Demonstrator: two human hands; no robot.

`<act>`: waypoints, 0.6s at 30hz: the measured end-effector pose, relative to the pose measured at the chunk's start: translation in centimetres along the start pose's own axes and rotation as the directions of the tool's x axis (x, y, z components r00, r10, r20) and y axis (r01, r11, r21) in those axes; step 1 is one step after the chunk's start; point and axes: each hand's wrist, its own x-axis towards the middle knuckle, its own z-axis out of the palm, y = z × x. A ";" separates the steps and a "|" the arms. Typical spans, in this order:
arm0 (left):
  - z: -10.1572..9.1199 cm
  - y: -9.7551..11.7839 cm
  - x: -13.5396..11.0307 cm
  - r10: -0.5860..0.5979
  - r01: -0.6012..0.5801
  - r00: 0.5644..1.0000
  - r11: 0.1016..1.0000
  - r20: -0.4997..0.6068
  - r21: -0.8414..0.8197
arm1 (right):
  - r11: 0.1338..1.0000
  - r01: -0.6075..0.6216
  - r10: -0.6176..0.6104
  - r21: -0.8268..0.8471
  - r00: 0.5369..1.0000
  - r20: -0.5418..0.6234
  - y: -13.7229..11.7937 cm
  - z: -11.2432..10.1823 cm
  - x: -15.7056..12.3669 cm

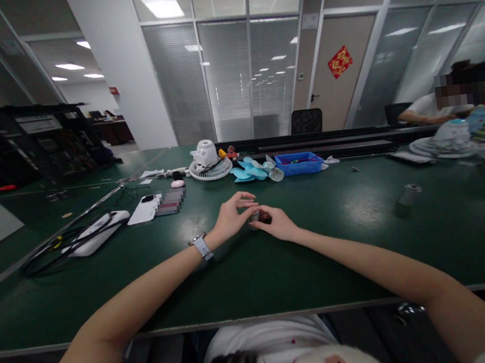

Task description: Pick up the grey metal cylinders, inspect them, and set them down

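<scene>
My left hand (pixel 231 215), with a watch (pixel 201 246) on its wrist, reaches the middle of the green table (pixel 220 284). Its thumb and fingers are at a small grey metal part (pixel 256 217), and its upper fingers stretch over it. From the other side my right hand (pixel 279 224) closes its thumb and fingers round the same part. A reddish-brown area shows between the right fingers; the part is mostly covered, so its kind is unclear. Away to the right a small metal cylinder (pixel 408 193) stands on the table.
Behind my hands are a white fan housing (pixel 206 153) on a round grille (pixel 211 170), blue fan blades (pixel 250 170) and a blue tray (pixel 300 165). A white phone (pixel 143 210) and a white power strip (pixel 99 234) with black cable lie left. A person (pixel 426 109) sits at far right.
</scene>
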 end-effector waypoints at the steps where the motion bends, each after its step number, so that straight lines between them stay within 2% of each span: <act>1: 0.0 0.1 0.2 -0.011 0.011 1.000 1.000 -0.025 0.016 | 1.000 0.003 -0.003 0.002 1.000 0.000 0.0 0.0 0.0; 5: -0.2 0.9 0.6 -0.030 0.036 0.981 0.999 -0.190 0.028 | 1.000 -0.015 0.015 0.006 1.000 -0.004 0.1 0.2 -0.1; 8: -1.0 0.7 0.5 -0.028 0.029 0.973 1.000 -0.227 0.002 | 1.000 -0.015 0.016 0.008 1.000 -0.011 -0.1 0.1 -0.2; 12: -2.0 -1.8 -0.4 -0.118 0.125 0.983 0.991 -0.143 0.046 | 1.000 0.003 -0.003 0.008 1.000 -0.009 -0.4 -0.2 -0.4; 15: -2.2 -4.2 -1.1 -0.215 0.214 0.977 0.973 -0.002 0.084 | 1.000 -0.008 0.008 -0.007 1.000 -0.003 -0.5 -0.3 -0.5; 18: -2.0 -5.4 -1.4 -0.227 0.211 0.968 0.966 0.103 0.149 | 1.000 0.001 -0.001 -0.006 1.000 0.006 -0.6 0.0 -0.6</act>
